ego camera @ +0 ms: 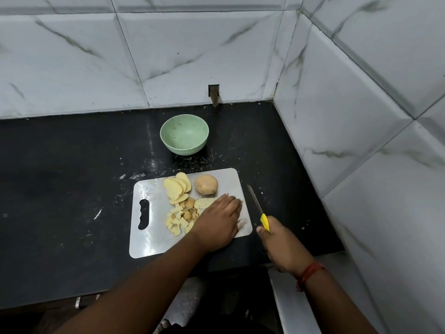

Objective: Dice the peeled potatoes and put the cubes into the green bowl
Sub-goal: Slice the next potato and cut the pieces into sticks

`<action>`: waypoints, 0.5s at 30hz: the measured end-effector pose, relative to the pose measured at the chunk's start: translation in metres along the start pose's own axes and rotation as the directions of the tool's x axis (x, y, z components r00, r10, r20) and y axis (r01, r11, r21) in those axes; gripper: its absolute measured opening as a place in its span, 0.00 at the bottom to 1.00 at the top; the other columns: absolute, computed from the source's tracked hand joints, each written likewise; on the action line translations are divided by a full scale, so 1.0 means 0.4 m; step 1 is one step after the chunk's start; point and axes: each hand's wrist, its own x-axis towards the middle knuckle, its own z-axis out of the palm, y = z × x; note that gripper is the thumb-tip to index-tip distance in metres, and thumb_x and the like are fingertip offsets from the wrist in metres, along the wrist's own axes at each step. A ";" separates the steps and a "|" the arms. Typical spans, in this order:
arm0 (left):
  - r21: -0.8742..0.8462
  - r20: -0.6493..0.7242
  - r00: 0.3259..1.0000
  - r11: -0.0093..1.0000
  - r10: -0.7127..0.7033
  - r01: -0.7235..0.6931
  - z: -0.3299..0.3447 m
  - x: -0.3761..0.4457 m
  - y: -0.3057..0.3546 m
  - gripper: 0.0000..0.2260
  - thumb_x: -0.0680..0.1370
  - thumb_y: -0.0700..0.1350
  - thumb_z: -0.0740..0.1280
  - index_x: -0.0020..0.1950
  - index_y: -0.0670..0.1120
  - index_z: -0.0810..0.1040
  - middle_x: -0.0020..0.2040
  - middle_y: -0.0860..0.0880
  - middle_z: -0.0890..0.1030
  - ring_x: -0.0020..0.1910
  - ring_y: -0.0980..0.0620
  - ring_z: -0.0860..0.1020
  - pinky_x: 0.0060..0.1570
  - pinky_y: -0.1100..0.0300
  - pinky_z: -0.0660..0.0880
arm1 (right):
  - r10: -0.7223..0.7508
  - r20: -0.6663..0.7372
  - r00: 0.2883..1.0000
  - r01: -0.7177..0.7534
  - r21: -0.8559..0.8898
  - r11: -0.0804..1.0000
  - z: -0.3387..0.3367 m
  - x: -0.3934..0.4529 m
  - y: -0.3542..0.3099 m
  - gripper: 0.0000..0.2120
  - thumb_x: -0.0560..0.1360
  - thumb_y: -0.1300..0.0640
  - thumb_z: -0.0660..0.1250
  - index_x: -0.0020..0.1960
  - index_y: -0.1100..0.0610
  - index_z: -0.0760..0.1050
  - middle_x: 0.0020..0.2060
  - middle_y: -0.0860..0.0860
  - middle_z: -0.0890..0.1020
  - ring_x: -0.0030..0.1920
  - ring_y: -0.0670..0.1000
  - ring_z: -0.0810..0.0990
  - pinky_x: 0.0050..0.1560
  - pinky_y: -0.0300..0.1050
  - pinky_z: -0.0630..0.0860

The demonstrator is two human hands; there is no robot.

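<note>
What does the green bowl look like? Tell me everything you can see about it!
The green bowl is pale mint green, round and deep, with a smooth matte look, maybe plastic, and faint ridges low on its outside. It stands upright on the black counter, just beyond the cutting board and near the tiled wall. Inside it looks empty: no potato cubes are in it, only a few tiny dark specks. Nothing touches it except the counter, and both hands are away from it.
</note>
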 end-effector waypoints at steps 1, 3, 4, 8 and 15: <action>0.003 -0.010 1.000 1.000 -0.004 0.004 0.000 -0.008 -0.004 0.25 0.86 0.55 0.56 0.73 0.39 0.74 0.69 0.44 0.77 0.70 0.45 0.72 0.79 0.51 0.60 | -0.004 0.005 1.000 0.004 -0.007 1.000 0.000 0.000 -0.004 0.08 0.82 0.52 0.59 0.48 0.56 0.68 0.33 0.49 0.72 0.31 0.47 0.70 0.36 0.43 0.67; 0.029 -0.022 1.000 1.000 -0.006 0.007 -0.002 -0.020 -0.012 0.24 0.86 0.55 0.56 0.71 0.40 0.76 0.67 0.44 0.78 0.69 0.45 0.73 0.78 0.50 0.62 | -0.007 0.021 1.000 0.007 -0.012 1.000 0.001 0.002 -0.008 0.07 0.82 0.52 0.59 0.50 0.56 0.68 0.34 0.49 0.72 0.32 0.47 0.70 0.37 0.44 0.67; 0.045 -0.029 0.999 0.999 -0.014 0.016 -0.004 -0.024 -0.015 0.23 0.85 0.55 0.57 0.70 0.40 0.77 0.66 0.44 0.78 0.68 0.45 0.74 0.77 0.50 0.63 | -0.002 0.030 1.000 0.003 -0.022 1.000 0.002 0.004 -0.009 0.08 0.82 0.52 0.59 0.50 0.56 0.68 0.34 0.50 0.72 0.32 0.47 0.70 0.38 0.44 0.67; 0.077 -0.050 0.993 0.991 -0.104 0.108 -0.019 -0.031 -0.023 0.21 0.84 0.56 0.59 0.61 0.40 0.81 0.58 0.43 0.80 0.62 0.44 0.76 0.76 0.48 0.64 | -0.007 0.061 0.998 0.010 -0.057 0.998 0.006 0.006 -0.016 0.07 0.82 0.51 0.58 0.50 0.55 0.68 0.33 0.50 0.71 0.31 0.47 0.69 0.35 0.44 0.66; 0.048 -0.126 0.988 0.995 -0.085 0.092 -0.030 -0.064 -0.033 0.19 0.83 0.55 0.60 0.59 0.40 0.80 0.60 0.42 0.79 0.64 0.42 0.75 0.76 0.45 0.65 | -0.024 0.071 0.997 0.026 -0.026 0.999 0.023 0.020 -0.026 0.06 0.82 0.51 0.58 0.50 0.53 0.69 0.32 0.50 0.72 0.30 0.48 0.70 0.35 0.44 0.68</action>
